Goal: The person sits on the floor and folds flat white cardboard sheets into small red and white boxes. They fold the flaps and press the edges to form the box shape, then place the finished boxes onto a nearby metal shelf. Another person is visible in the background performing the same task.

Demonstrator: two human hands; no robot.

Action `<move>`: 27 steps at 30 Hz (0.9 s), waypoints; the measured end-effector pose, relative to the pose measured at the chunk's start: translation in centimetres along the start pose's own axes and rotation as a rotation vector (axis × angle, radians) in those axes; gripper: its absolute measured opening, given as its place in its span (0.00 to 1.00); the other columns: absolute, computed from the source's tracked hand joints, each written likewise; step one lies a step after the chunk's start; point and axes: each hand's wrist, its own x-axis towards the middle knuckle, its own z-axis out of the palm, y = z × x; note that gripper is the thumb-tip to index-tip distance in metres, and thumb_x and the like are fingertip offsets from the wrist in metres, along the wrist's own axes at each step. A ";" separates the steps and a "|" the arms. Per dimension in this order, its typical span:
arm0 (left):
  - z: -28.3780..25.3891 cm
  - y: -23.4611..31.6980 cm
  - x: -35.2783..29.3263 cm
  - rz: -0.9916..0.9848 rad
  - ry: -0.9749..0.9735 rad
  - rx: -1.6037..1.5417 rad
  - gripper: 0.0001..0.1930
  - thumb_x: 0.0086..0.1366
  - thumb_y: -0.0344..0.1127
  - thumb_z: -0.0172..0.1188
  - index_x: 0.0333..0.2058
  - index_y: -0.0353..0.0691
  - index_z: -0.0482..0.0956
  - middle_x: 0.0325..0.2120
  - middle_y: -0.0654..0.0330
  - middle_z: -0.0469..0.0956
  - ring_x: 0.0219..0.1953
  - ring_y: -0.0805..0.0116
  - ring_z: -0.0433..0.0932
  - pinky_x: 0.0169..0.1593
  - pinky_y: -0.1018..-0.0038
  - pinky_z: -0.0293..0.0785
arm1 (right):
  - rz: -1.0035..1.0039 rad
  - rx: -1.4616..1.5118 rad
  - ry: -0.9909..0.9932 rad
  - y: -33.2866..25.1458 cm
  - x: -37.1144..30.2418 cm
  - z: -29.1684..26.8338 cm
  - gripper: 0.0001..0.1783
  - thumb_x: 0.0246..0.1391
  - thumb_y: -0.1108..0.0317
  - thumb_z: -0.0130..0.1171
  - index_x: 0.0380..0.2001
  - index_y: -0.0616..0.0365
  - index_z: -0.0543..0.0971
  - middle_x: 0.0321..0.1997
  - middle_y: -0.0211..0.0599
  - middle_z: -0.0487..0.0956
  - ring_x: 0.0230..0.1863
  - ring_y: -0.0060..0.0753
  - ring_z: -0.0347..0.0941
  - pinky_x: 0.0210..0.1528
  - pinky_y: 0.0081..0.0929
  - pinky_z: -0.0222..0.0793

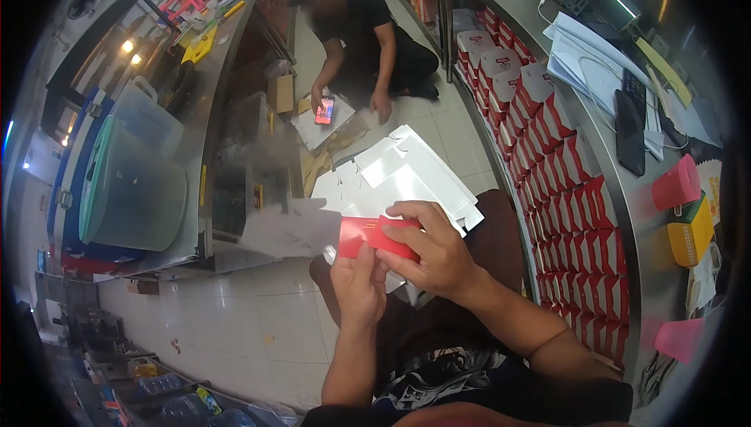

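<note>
Over my lap, both hands are on a red and white cardboard box blank (356, 233) with small yellow print. My left hand (358, 286) grips its lower edge, the thumb lying on the red face. From the right, my right hand (432, 247) is closed round a red folded part, thumb and fingers bent over it. A blurred white flap (289, 227) sticks out to the left and seems to belong to the same blank. Just beyond my hands, flat white box blanks (411, 169) lie in a pile, partly hidden by my hands.
Rows of folded red and white boxes (575, 216) are stacked below the right metal counter (520, 24). Ahead, a person (360, 44) sits on the floor touching a phone (324, 111). Plastic tubs (137, 184) stand on the left counter. Pink cups (677, 182) are at the right.
</note>
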 end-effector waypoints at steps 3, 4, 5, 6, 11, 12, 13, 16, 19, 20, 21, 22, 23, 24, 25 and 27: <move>-0.5 -0.2 -0.1 -0.036 0.019 0.020 0.15 0.80 0.32 0.51 0.59 0.32 0.70 0.53 0.51 0.80 0.52 0.62 0.82 0.52 0.67 0.83 | 0.097 0.102 -0.125 0.3 -0.2 -0.3 0.16 0.51 0.67 0.73 0.43 0.61 0.84 0.49 0.43 0.78 0.50 0.47 0.75 0.51 0.37 0.75; -0.8 -0.3 0.0 -0.035 0.029 0.012 0.16 0.80 0.33 0.50 0.60 0.32 0.70 0.53 0.51 0.79 0.52 0.62 0.83 0.53 0.66 0.84 | 0.135 0.136 -0.187 0.4 -0.4 -0.5 0.15 0.51 0.67 0.72 0.42 0.61 0.84 0.48 0.43 0.78 0.49 0.47 0.75 0.50 0.37 0.75; -1.1 -0.3 -0.1 -0.034 0.040 0.005 0.17 0.80 0.33 0.50 0.61 0.32 0.69 0.53 0.50 0.79 0.53 0.61 0.83 0.53 0.66 0.84 | 0.147 0.169 -0.206 0.5 -0.4 -0.5 0.15 0.51 0.67 0.72 0.41 0.61 0.84 0.48 0.43 0.78 0.50 0.47 0.75 0.51 0.37 0.75; -1.1 0.0 -0.1 -0.048 0.056 0.009 0.17 0.80 0.34 0.50 0.61 0.33 0.69 0.53 0.51 0.80 0.52 0.62 0.83 0.52 0.66 0.84 | 0.158 0.202 -0.225 0.7 -0.4 -0.4 0.15 0.51 0.67 0.73 0.41 0.60 0.83 0.48 0.42 0.79 0.50 0.47 0.75 0.52 0.37 0.74; -1.4 0.9 0.5 -0.055 0.139 -0.021 0.14 0.81 0.35 0.47 0.58 0.33 0.71 0.52 0.52 0.79 0.51 0.63 0.83 0.51 0.66 0.84 | 0.031 0.370 -0.347 1.4 -0.2 -0.9 0.13 0.49 0.69 0.74 0.37 0.58 0.81 0.47 0.41 0.80 0.54 0.48 0.75 0.56 0.39 0.73; -1.5 1.1 0.5 -0.059 0.141 -0.043 0.15 0.81 0.34 0.46 0.58 0.33 0.71 0.52 0.52 0.79 0.51 0.62 0.83 0.51 0.66 0.84 | -0.001 0.400 -0.377 1.5 -0.1 -1.0 0.13 0.48 0.70 0.75 0.36 0.58 0.81 0.47 0.41 0.80 0.54 0.48 0.75 0.56 0.39 0.73; -1.7 1.3 0.5 -0.061 0.129 -0.041 0.15 0.81 0.34 0.46 0.59 0.33 0.70 0.52 0.52 0.79 0.51 0.62 0.83 0.51 0.66 0.84 | -0.032 0.429 -0.403 1.6 -0.1 -1.1 0.13 0.48 0.70 0.75 0.35 0.58 0.80 0.48 0.41 0.80 0.55 0.49 0.75 0.56 0.40 0.73; -1.9 1.4 0.3 -0.071 0.130 -0.024 0.16 0.82 0.35 0.46 0.59 0.32 0.70 0.53 0.51 0.79 0.50 0.62 0.83 0.50 0.66 0.84 | -0.044 0.368 -0.361 1.8 -0.3 -0.4 0.14 0.46 0.71 0.76 0.34 0.58 0.80 0.46 0.41 0.79 0.55 0.50 0.75 0.56 0.41 0.73; -1.2 1.0 0.2 -0.079 0.174 -0.015 0.16 0.82 0.36 0.46 0.59 0.31 0.70 0.53 0.49 0.79 0.49 0.61 0.84 0.49 0.65 0.85 | 0.031 0.252 -0.207 1.1 -1.1 1.2 0.14 0.46 0.70 0.77 0.32 0.59 0.79 0.45 0.41 0.78 0.54 0.50 0.75 0.54 0.40 0.74; -1.2 1.0 0.1 -0.081 0.166 -0.029 0.17 0.82 0.36 0.46 0.59 0.30 0.70 0.52 0.48 0.80 0.49 0.61 0.84 0.49 0.65 0.86 | 0.033 0.226 -0.182 1.0 -1.2 1.6 0.14 0.46 0.71 0.77 0.32 0.59 0.79 0.45 0.41 0.78 0.53 0.50 0.75 0.53 0.40 0.74; -1.1 0.9 0.1 -0.083 0.159 -0.043 0.17 0.82 0.37 0.47 0.59 0.30 0.70 0.52 0.47 0.80 0.49 0.60 0.84 0.49 0.65 0.87 | 0.036 0.200 -0.156 1.0 -1.2 1.9 0.15 0.46 0.71 0.76 0.32 0.59 0.79 0.45 0.41 0.77 0.52 0.50 0.75 0.52 0.40 0.73; -1.2 0.8 0.0 -0.080 0.151 -0.049 0.17 0.82 0.37 0.47 0.59 0.30 0.70 0.52 0.47 0.80 0.49 0.60 0.85 0.49 0.65 0.86 | 0.041 0.173 -0.132 0.8 -1.4 2.3 0.15 0.45 0.71 0.76 0.32 0.60 0.79 0.45 0.41 0.77 0.51 0.50 0.75 0.51 0.40 0.73; -1.4 0.6 -0.1 -0.075 0.144 -0.056 0.17 0.82 0.37 0.46 0.59 0.30 0.70 0.52 0.47 0.80 0.48 0.60 0.85 0.49 0.65 0.86 | 0.100 0.181 -0.116 0.7 -1.6 2.6 0.14 0.45 0.71 0.76 0.32 0.59 0.79 0.45 0.41 0.77 0.50 0.49 0.75 0.51 0.40 0.73; -1.5 0.5 -0.2 -0.071 0.137 -0.061 0.17 0.82 0.37 0.46 0.58 0.29 0.71 0.52 0.47 0.80 0.48 0.60 0.85 0.49 0.65 0.86 | 0.158 0.189 -0.099 0.4 -1.9 2.9 0.14 0.45 0.71 0.76 0.31 0.59 0.79 0.45 0.41 0.77 0.49 0.49 0.74 0.50 0.40 0.73; -1.3 0.6 -0.2 -0.067 0.156 -0.037 0.16 0.81 0.35 0.48 0.58 0.29 0.71 0.52 0.47 0.80 0.47 0.61 0.85 0.49 0.66 0.86 | 0.215 0.196 -0.083 0.3 -2.1 3.2 0.14 0.45 0.71 0.76 0.31 0.59 0.79 0.45 0.41 0.77 0.48 0.48 0.74 0.50 0.39 0.73; -0.9 0.8 -0.2 -0.059 0.193 0.012 0.15 0.79 0.32 0.52 0.57 0.30 0.71 0.50 0.48 0.81 0.46 0.62 0.85 0.49 0.67 0.85 | 0.215 0.160 -0.076 -0.4 -2.2 3.4 0.13 0.46 0.71 0.76 0.31 0.60 0.80 0.46 0.41 0.77 0.47 0.47 0.74 0.49 0.39 0.73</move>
